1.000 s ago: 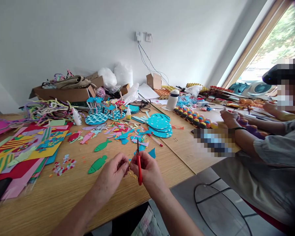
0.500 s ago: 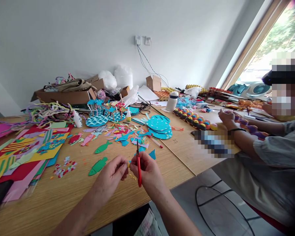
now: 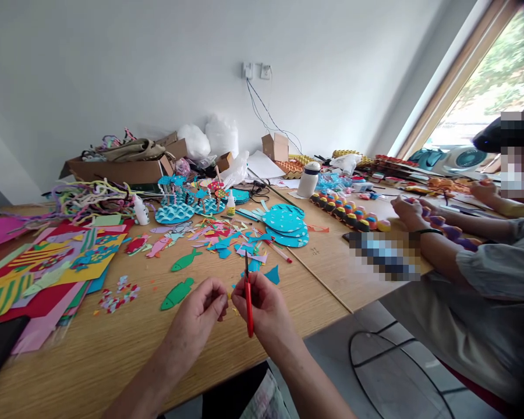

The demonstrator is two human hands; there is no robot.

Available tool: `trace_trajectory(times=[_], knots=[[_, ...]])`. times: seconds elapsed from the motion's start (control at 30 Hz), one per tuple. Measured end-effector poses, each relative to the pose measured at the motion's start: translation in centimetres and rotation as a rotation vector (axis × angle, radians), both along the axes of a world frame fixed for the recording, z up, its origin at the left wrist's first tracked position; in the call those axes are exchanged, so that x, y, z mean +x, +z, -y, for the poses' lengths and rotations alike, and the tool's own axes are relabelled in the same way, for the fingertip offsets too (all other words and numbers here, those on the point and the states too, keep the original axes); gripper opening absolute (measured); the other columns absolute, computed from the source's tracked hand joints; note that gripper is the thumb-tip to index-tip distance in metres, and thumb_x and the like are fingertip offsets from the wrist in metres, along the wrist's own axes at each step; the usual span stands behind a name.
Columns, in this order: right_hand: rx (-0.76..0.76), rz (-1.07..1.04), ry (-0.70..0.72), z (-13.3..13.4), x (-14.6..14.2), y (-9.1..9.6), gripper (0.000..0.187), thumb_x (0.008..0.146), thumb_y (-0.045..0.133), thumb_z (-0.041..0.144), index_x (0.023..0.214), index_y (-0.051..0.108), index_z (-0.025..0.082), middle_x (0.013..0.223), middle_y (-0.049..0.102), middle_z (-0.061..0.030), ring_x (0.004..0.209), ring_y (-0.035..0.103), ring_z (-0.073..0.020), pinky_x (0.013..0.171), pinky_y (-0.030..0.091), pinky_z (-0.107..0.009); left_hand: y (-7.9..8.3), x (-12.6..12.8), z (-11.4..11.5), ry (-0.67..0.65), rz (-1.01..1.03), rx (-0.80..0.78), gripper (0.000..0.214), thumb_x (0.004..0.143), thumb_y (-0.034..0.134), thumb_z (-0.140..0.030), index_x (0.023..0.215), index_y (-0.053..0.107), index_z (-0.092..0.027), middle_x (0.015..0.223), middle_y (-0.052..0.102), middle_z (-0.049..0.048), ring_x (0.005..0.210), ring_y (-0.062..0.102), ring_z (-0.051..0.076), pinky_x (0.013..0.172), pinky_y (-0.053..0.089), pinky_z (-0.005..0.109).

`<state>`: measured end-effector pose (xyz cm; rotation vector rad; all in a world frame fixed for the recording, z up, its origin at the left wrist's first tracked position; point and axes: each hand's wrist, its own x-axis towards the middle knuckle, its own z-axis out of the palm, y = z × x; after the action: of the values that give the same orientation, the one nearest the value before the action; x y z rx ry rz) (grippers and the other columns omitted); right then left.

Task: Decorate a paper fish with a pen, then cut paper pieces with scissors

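Scissors with red handles (image 3: 250,314) rest in my right hand (image 3: 266,305), which is closed around them, their dark blades pointing away from me. My left hand (image 3: 205,305) is closed in a pinch close beside it; its fingertips hide what they hold, if anything. A tiny yellow scrap (image 3: 229,295) shows between the fingertips of both hands, and I cannot tell which one grips it. Left of my hands lie a green paper fish (image 3: 177,294) and a second green fish (image 3: 186,261). Blue paper scraps (image 3: 255,265) lie just beyond the scissors.
Colored paper sheets (image 3: 39,285) cover the left side. Blue discs (image 3: 286,224), glue bottles (image 3: 140,210) and a thin wooden stick (image 3: 323,283) lie farther out. A white jar (image 3: 308,180) stands behind. At right, a co-worker's hand (image 3: 408,212) handles a purple-orange strip (image 3: 449,233).
The whole view has shifted slightly. My two hands stay close together with the scissors in the right one, and the yellow scrap shows a little less.
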<state>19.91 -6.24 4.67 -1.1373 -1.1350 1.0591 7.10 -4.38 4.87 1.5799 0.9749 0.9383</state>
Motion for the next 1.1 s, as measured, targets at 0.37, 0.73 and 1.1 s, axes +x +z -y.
trace_trajectory(times=[0.37, 0.73, 1.1], knots=[[0.069, 0.19, -0.034, -0.1, 0.3, -0.3, 0.01, 0.067, 0.055, 0.023, 0.066, 0.045, 0.02, 0.059, 0.048, 0.004, 0.054, 0.044, -0.0102, 0.05, 0.038, -0.021, 0.5, -0.1, -0.2, -0.061, -0.095, 0.019, 0.017, 0.079, 0.045, -0.033, 0.069, 0.05, -0.02, 0.06, 0.045, -0.0039, 0.058, 0.043, 0.014, 0.055, 0.036, 0.025], [0.086, 0.225, -0.068, 0.7, 0.1, 0.0, 0.012, 0.073, 0.051, 0.026, 0.068, 0.043, 0.019, 0.063, 0.046, 0.0029, 0.057, 0.041, -0.011, 0.053, 0.035, -0.022, -0.2, 0.3, 0.4, 0.064, 0.091, 0.004, 0.018, 0.076, 0.056, -0.031, 0.062, 0.053, -0.02, 0.057, 0.046, -0.0047, 0.055, 0.043, 0.012, 0.053, 0.037, 0.022], [0.046, 0.687, 0.149, 3.0, 2.0, 0.7, 0.021, 0.074, 0.053, 0.021, 0.06, 0.037, 0.019, 0.054, 0.037, 0.0069, 0.05, 0.032, -0.0075, 0.047, 0.025, -0.02, 1.4, -0.5, 1.1, 0.023, 0.306, -0.227, 0.01, 0.076, 0.06, -0.028, 0.071, 0.063, -0.019, 0.079, 0.063, 0.0005, 0.075, 0.058, 0.015, 0.067, 0.048, 0.025]])
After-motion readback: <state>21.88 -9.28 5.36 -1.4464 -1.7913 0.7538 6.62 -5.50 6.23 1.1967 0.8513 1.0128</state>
